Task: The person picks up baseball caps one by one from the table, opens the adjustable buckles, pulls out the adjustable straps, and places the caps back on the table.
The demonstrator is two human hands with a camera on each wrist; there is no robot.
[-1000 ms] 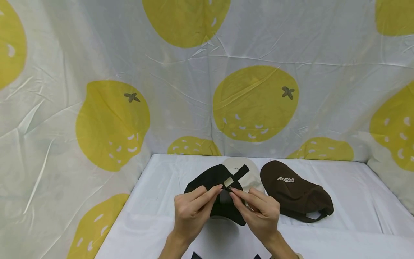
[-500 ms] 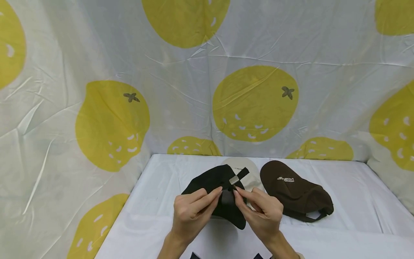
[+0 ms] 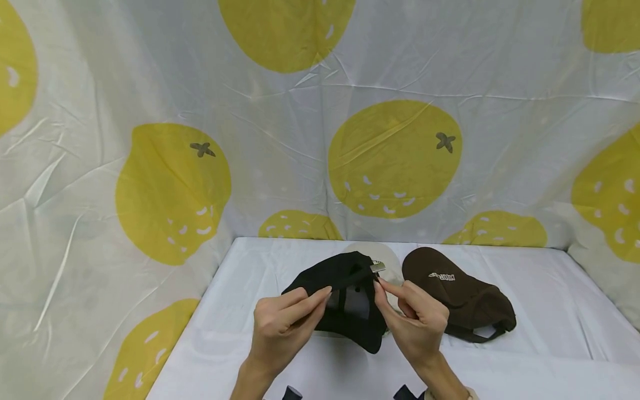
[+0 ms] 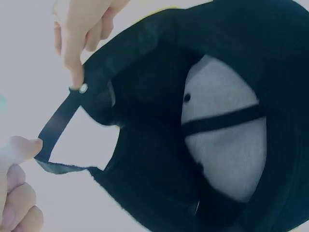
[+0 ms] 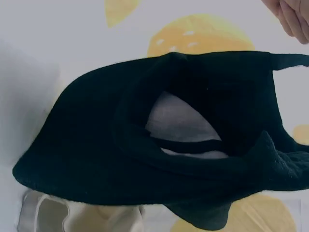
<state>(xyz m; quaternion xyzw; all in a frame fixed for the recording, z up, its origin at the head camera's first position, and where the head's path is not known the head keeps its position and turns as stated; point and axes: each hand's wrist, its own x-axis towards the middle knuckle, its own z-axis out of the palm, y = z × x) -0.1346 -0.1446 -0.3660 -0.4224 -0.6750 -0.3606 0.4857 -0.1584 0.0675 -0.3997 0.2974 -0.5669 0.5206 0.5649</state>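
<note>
A black baseball cap (image 3: 312, 273) is held up over the table, its inside and pale lining facing me. Its back strap (image 3: 345, 279) stretches between my hands, a small metal buckle (image 3: 377, 268) at the right end. My left hand (image 3: 280, 328) pinches the strap between thumb and forefinger. With thumb and fingertips, my right hand (image 3: 419, 318) grips the strap end just below the buckle. In the left wrist view the strap (image 4: 62, 121) bounds an open gap at the cap's back, near a round metal eyelet (image 4: 83, 88). The right wrist view shows the black cap (image 5: 87, 140) from its brim side.
A beige cap (image 3: 391, 261) lies behind the black one, partly covered by it. To the right, a dark brown cap (image 3: 450, 294) with white lettering rests on the white table (image 3: 550, 311). Lemon-print cloth (image 3: 280, 133) hangs behind and at both sides.
My hands have moved apart, the left going left and the right going right. The strap tail that stuck out past the buckle no longer shows there; a longer stretch now spans between the hands.
</note>
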